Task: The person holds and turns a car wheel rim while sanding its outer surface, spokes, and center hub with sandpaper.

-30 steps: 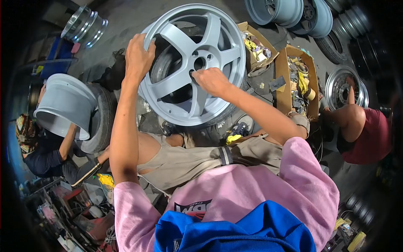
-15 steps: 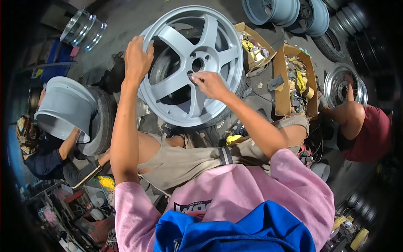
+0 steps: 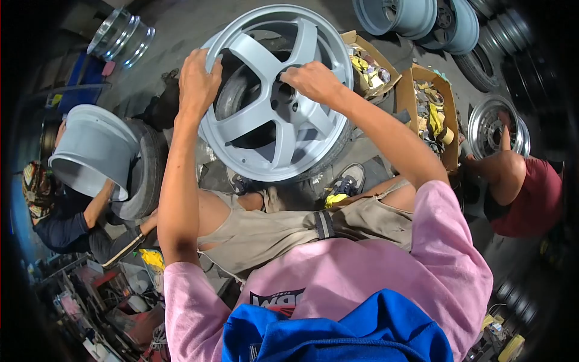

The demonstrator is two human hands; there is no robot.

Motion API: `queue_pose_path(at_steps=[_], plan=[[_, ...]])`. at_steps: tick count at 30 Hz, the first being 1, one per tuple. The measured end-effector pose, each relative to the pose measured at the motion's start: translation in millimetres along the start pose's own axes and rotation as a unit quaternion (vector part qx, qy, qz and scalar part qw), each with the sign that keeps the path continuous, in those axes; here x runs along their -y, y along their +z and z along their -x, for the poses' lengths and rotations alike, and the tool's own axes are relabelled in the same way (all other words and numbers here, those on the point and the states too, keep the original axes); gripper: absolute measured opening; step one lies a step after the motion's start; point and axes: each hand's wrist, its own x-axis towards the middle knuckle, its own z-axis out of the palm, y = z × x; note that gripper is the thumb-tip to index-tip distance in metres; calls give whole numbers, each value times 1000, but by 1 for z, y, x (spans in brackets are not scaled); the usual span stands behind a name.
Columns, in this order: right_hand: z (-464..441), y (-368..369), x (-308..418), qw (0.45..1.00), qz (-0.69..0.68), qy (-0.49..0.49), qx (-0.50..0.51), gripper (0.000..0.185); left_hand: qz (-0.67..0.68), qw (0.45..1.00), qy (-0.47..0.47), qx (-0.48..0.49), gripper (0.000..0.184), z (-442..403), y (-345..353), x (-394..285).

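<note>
A grey five-spoke wheel rim [image 3: 250, 55] lies face up in front of me, resting on a tyre [image 3: 341, 146] that shows under its lower right edge. My left hand [image 3: 201, 82] is closed round the left side of the rim's outer lip. Over the hub at the wheel's middle, my right hand [image 3: 312, 79] is closed with its fingertips pinched at the upper bolt holes. Whatever those fingers hold, if anything, is hidden. Several bolt holes and the centre bore are partly covered by this hand.
Cardboard boxes [image 3: 411, 99] of scraps stand to the right. At the left a person [image 3: 66, 220] handles another grey rim [image 3: 99, 145] beside a tyre. A person in a red shirt [image 3: 531, 196] works at a shiny rim [image 3: 491, 123]. More rims [image 3: 395, 15] stand at the back.
My right hand has moved from the lower left of the hub to its upper side, with the elbow swung outward. My right leg has shifted and a shoe now shows. The left hand keeps its place.
</note>
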Motion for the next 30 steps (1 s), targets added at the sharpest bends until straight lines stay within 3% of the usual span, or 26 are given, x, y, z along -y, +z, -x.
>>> queue_pose_path(at_steps=[2, 4, 5, 6, 7, 8, 9, 10, 12, 13, 14, 16, 18, 21, 22, 23, 24, 25, 26, 28, 30], plan=[[-2, 7, 9, 1000, 18, -2, 3, 9, 0, 1000, 15, -19, 24, 3, 3, 2], [-7, 2, 26, 996, 24, 58, 65, 12, 7, 1000, 6, 6, 24, 1, 0, -2], [-13, -3, 27, 986, -61, 127, 94, 13, 7, 1000, 7, 7, 24, 2, 2, 1], [-15, 2, 23, 986, -60, 128, 92, 13, -8, 1000, 22, -17, 23, 3, 7, 8], [-16, 13, 16, 960, -199, 190, 56, 14, -22, 998, 39, -40, 22, 3, 8, 7], [-13, 23, 11, 911, -330, 247, 18, 16, -19, 998, 43, -39, 22, 2, 7, 5], [-12, 27, 14, 789, -520, 328, 6, 21, -7, 1000, 20, -14, 21, 0, 1, -2], [-10, 29, 15, 790, -516, 330, 4, 21, 3, 1000, -5, 11, 20, -1, -2, -7], [-8, 34, 27, 463, -750, 471, -42, 24, 4, 1000, 3, 1, 19, -1, -2, -6], [-13, 34, 38, 385, -775, 490, -99, 23, 3, 1000, 4, 9, 19, 0, -2, -5], [-14, 32, 49, 384, -777, 489, -96, 23, 1, 1000, 6, 17, 19, 0, -3, -2], [-17, 35, 62, 227, -798, 517, -210, 23, -7, 1000, 21, -9, 19, 1, 4, 5], [-17, 36, 64, 222, -797, 515, -225, 23, -10, 999, 40, -31, 19, 4, 4, 3], [-11, 32, 46, 581, -654, 475, -94, 26, 22, 1000, 5, 3, 21, -1, -3, -8], [-8, 32, 37, 584, -652, 475, -94, 26, 13, 999, -22, 34, 27, -3, -4, -6], [-3, 31, 27, 799, -486, 342, -95, 25, 2, 996, -50, 67, 34, -1, -5, -4], [3, 29, 20, 940, -277, 177, -88, 25, 1, 996, -52, 66, 34, 1, -3, -2], [1, 13, 17, 978, -153, 141, -21, 21, 1, 999, -19, 27, 29, 1, 0, 0], [-7, 3, 15, 978, -155, 140, -22, 21, 3, 1000, 15, -11, 24, 2, 2, 1], [-17, -11, 4, 994, 58, -52, 73, 17, 5, 1000, 10, -5, 24, 2, 1, -3], [-14, -11, 5, 988, 92, -88, 85, 14, 5, 1000, 2, -2, 24, 1, 0, -3]])
